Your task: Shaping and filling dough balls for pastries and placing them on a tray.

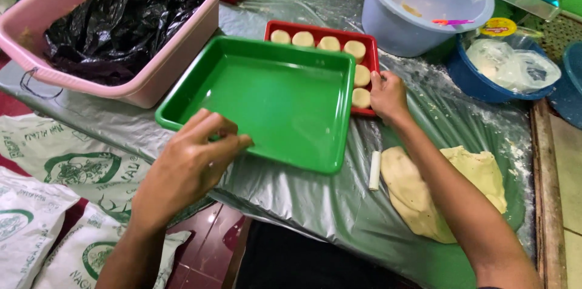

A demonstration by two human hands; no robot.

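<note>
Even, fairly bright indoor light, soft and from above. Shadows weak: a faint one under the left hand on the green tray. Glare streaks on the plastic sheet over the table, a soft sheen on the tray floor and on the black bag. Slight wide-angle bend at the edges. Left hand a little soft, possibly motion blur; the centre is sharp. Colours saturated, mild compression noise.

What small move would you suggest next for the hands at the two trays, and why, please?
Probably slide the green tray fully over the red tray. The left hand grips its near rim, and it already sits tilted over most of the red one, leaving a row of dough rounds exposed where the right hand steadies the edge.
</note>
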